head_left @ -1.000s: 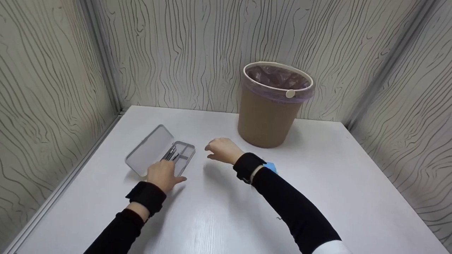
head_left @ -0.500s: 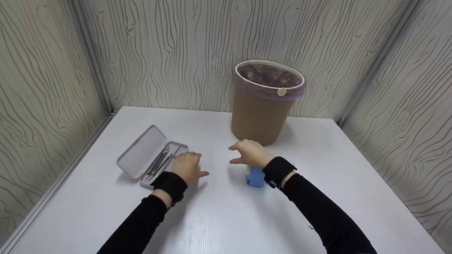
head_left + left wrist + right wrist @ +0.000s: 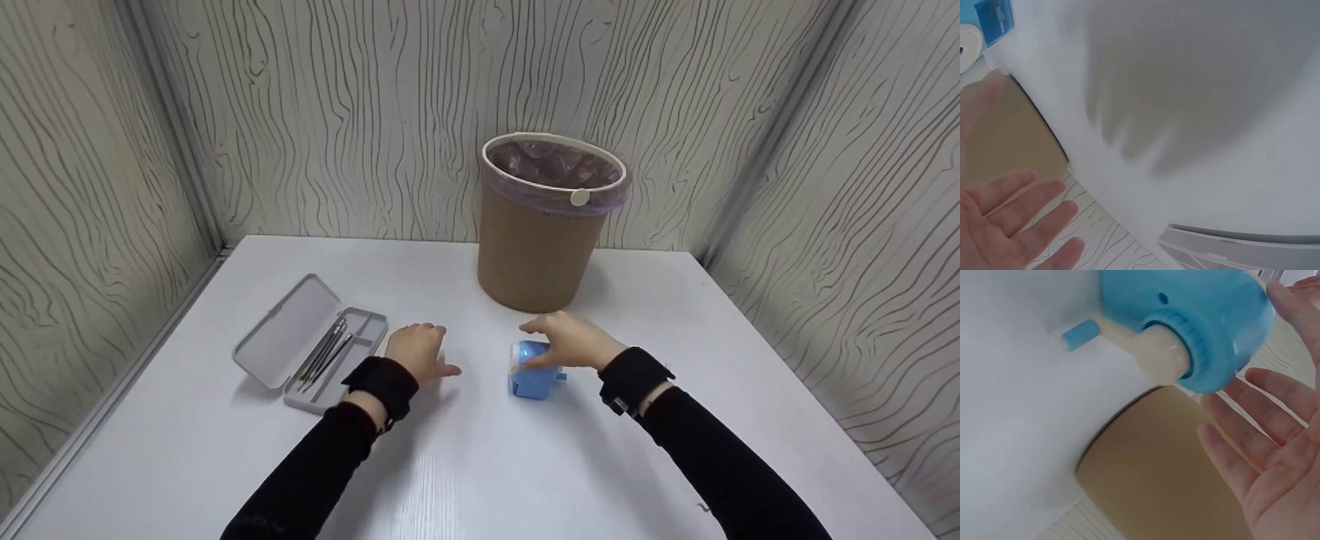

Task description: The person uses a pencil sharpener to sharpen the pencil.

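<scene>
A blue hand-crank pencil sharpener (image 3: 534,381) stands on the white table, its cream front facing left. In the right wrist view its crank handle (image 3: 1081,334) points out from a cream arm. My right hand (image 3: 574,341) is over the sharpener, thumb on the near side and fingers on the far side, extended and spread. My left hand (image 3: 416,351) hovers beside the pencil case (image 3: 274,334), palm toward the sharpener; the left wrist view shows its fingers (image 3: 1044,225) spread, holding nothing. The grey case lies open with several pencils (image 3: 326,356) inside.
A tall brown bin (image 3: 532,255) with a purple liner stands at the table's back, behind the sharpener. Wood-patterned panels (image 3: 360,112) enclose the back and both sides. A small dark scrap (image 3: 703,508) lies near the right forearm.
My left hand has moved right, off the pencil case. My right hand has moved right and reached the sharpener, which the right arm hid earlier. The head view has shifted slightly.
</scene>
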`<state>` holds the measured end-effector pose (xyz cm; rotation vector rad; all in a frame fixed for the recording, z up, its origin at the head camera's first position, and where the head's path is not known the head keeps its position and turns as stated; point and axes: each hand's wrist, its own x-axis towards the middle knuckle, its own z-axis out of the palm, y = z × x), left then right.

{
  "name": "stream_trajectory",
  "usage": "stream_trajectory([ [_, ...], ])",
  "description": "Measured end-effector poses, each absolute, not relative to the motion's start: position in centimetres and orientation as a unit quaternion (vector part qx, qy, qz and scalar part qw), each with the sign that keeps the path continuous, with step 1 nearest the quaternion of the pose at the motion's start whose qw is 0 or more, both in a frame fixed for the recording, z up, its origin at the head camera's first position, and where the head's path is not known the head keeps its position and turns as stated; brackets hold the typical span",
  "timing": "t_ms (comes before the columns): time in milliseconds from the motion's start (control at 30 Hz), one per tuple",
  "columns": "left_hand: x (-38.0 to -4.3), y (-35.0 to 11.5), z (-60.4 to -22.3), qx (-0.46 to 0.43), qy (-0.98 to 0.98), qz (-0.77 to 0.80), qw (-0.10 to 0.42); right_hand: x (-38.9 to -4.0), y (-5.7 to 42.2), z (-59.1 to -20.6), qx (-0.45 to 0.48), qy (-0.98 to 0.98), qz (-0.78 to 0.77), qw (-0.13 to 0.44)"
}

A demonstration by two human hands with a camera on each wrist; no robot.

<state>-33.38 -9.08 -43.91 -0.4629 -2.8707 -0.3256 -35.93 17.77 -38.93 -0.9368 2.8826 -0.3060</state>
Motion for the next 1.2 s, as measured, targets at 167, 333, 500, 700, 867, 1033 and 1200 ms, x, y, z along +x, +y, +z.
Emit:
stream_trajectory([
  [167,-33.3,-8.9,-44.0,-0.155,-0.977,-0.117,0.089,-35.7,18.4,-39.9,-0.286,0.949,-0.113,0.073],
  [333,-33.2,-8.9,-44.1,-0.155,-0.977,-0.126,0.079,-35.6,18.5,-40.5,-0.276,0.951,-0.119,0.078],
  [500,-33.2,-8.8,-44.2,-0.156,-0.976,-0.138,0.068,-35.5,18.5,-40.5,-0.260,0.954,-0.130,0.067],
  [700,-32.9,-8.2,-43.8,-0.158,-0.972,-0.172,0.040,-35.7,18.3,-40.9,-0.226,0.962,-0.146,0.040],
  [867,-32.6,-7.0,-43.6,-0.158,-0.967,-0.198,0.005,-35.7,18.0,-40.9,-0.181,0.964,-0.190,0.035],
  [1033,-32.5,-5.7,-44.0,-0.171,-0.962,-0.211,0.001,-35.4,17.6,-40.6,-0.150,0.960,-0.236,0.031],
  [1200,-32.4,-4.5,-44.6,-0.171,-0.950,-0.260,0.008,-35.2,16.9,-40.4,-0.148,0.954,-0.260,0.007],
])
